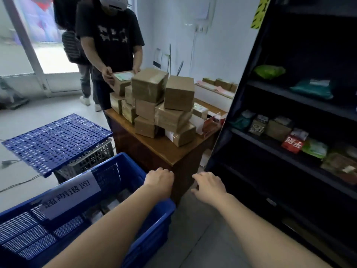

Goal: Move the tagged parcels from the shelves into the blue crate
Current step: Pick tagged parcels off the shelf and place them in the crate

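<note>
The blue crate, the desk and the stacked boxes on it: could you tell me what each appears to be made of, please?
Blue crate: moulded plastic, judging by its perforated lattice walls and smooth, slightly glossy rim.
Desk: wood or wood veneer, brown with a soft sheen; I cannot tell which.
Stacked boxes: brown cardboard, seemingly wrapped in shiny clear tape.

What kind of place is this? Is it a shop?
Probably a parcel pickup or sorting room, not a shop: taped cardboard boxes stacked on a wooden desk, dark shelves holding small parcels, and a blue crate with a paper label.
</note>
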Motion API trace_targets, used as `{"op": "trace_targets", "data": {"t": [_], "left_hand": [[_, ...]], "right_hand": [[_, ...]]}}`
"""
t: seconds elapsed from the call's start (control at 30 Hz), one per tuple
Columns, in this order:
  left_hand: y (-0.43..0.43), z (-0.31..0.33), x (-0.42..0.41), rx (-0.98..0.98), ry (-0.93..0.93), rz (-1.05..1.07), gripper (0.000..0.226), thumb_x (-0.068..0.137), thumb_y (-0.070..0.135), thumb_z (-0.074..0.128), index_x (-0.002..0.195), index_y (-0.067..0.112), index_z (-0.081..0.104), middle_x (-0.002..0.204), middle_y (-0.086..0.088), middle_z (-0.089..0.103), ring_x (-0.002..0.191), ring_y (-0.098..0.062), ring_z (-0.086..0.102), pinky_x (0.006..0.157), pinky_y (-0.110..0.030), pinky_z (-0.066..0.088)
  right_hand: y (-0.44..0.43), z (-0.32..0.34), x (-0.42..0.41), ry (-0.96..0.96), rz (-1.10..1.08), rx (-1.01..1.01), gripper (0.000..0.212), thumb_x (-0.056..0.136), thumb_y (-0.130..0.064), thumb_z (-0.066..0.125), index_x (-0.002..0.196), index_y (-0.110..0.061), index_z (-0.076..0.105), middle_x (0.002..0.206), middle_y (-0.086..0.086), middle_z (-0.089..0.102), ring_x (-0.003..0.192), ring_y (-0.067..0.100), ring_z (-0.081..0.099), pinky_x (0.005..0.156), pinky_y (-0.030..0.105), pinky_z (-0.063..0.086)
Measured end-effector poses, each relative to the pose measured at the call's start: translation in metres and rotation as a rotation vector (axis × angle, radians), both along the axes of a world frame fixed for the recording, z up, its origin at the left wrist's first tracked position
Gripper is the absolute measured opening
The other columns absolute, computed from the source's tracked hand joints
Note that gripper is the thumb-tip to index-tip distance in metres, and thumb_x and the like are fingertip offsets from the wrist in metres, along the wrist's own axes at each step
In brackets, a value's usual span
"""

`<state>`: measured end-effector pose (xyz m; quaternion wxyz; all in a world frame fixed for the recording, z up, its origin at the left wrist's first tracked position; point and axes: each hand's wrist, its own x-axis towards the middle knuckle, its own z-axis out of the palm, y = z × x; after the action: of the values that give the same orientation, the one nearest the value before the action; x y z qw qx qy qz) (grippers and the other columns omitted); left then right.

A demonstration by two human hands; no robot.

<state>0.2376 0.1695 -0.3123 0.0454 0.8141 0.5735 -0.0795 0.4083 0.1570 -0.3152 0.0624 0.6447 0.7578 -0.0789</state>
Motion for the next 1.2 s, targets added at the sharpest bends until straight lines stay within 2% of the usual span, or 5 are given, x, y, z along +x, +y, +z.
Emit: {"op": "trace_targets", "data": {"t": [0.2,0.5,0.8,0.97,1.2], "left_hand": [[-0.003,0.037,0.113,0.069,-0.015,-0.14,0.044,0.093,0.022,0.055,0.136,0.015,0.047,0.133,-0.005,0.053,0.124,-0.024,0.048,0.096,-0.037,0.043],[-0.023,0.083,0.28,0.186,-0.077,-0.31,0.026,0.091,0.025,0.054,0.116,0.017,0.054,0.12,-0.003,0.059,0.113,-0.024,0.054,0.087,-0.038,0.048],[-0.043,0.117,0.425,0.231,-0.114,-0.473,0.037,0.091,0.034,0.058,0.123,0.016,0.052,0.127,-0.005,0.055,0.119,-0.024,0.05,0.09,-0.039,0.047],[-0.037,0.142,0.5,0.276,-0.156,-0.551,0.033,0.09,0.025,0.058,0.122,0.017,0.053,0.123,-0.006,0.056,0.114,-0.025,0.053,0.086,-0.039,0.049],[-0.012,0.179,0.613,0.362,-0.227,-0.706,0.037,0.09,0.02,0.052,0.127,0.015,0.05,0.129,-0.004,0.053,0.12,-0.024,0.048,0.091,-0.039,0.047]], "right_hand": [[-0.029,0.043,0.113,-0.001,-0.142,0.031,0.053,0.093,-0.042,0.054,0.139,-0.019,0.044,0.139,0.006,0.047,0.129,0.028,0.042,0.104,0.042,0.039],[-0.084,0.094,0.277,-0.008,-0.323,0.151,0.052,0.093,-0.042,0.055,0.138,-0.018,0.045,0.138,0.006,0.048,0.129,0.028,0.041,0.104,0.042,0.039],[-0.129,0.137,0.41,-0.049,-0.489,0.254,0.054,0.091,-0.044,0.056,0.138,-0.019,0.046,0.139,0.006,0.049,0.128,0.027,0.043,0.103,0.04,0.04],[-0.134,0.159,0.477,-0.076,-0.586,0.319,0.049,0.09,-0.045,0.056,0.132,-0.021,0.051,0.132,0.005,0.052,0.121,0.027,0.046,0.096,0.039,0.042],[-0.122,0.189,0.569,-0.112,-0.729,0.369,0.055,0.091,-0.045,0.056,0.139,-0.019,0.046,0.138,0.006,0.049,0.129,0.028,0.042,0.102,0.041,0.039]]}}
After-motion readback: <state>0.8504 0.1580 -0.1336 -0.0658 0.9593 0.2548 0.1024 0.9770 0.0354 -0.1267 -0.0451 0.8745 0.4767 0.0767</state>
